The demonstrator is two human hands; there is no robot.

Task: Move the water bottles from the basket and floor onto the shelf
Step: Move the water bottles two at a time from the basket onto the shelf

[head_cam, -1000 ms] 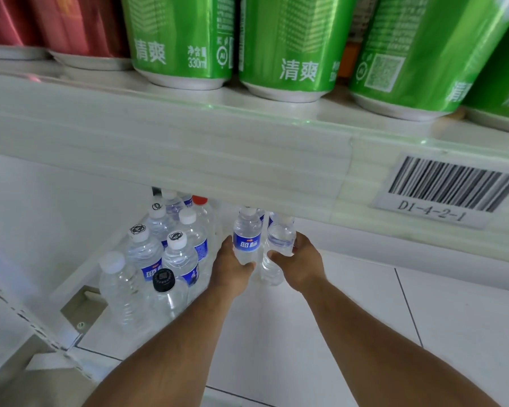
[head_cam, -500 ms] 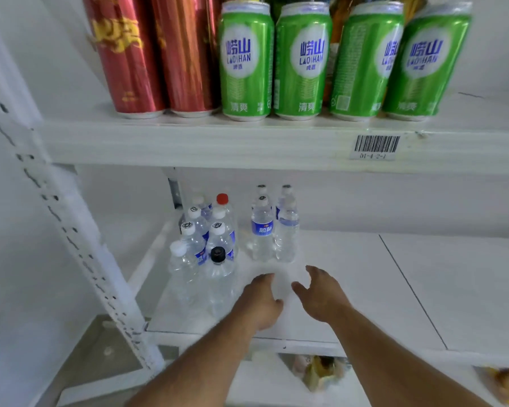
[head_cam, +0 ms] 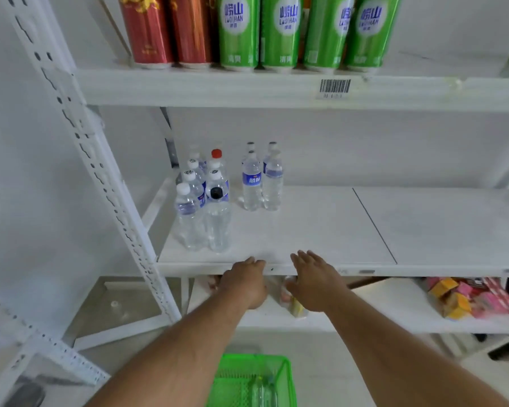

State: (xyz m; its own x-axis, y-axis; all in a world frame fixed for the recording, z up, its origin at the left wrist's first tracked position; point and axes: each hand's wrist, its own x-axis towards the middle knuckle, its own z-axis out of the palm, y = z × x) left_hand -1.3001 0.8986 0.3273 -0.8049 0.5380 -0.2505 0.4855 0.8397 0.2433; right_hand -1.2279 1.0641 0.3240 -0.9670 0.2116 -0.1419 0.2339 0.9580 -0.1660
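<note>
Withdrawing from the shelf [head_cam: 306,230]: a second ago each hand gripped a bottle deep under the upper shelf [head_cam: 276,89]; now both hands are empty at the front edge. Left hand [head_cam: 243,282] has its fingers loosely bent, holding nothing; right hand [head_cam: 313,280] has its fingers spread and relaxed, also holding nothing.

The two bottles just set down [head_cam: 262,183] stand upright side by side, with two more close behind them. To their left stands the older cluster of bottles [head_cam: 203,201], near but apart.

Judgement: that pair is delivered; the next trip goes down to the green basket [head_cam: 252,380] at the bottom of the view, where at least one clear bottle [head_cam: 263,392] lies. Floor bottles are not in view.

Surface: white shelf board, seam right of centre, plenty of bare room to the right. Red and green cans [head_cam: 262,30] line the upper shelf, a barcode label [head_cam: 335,86] on its edge. Coloured packets [head_cam: 465,298] sit on the lower shelf.
</note>
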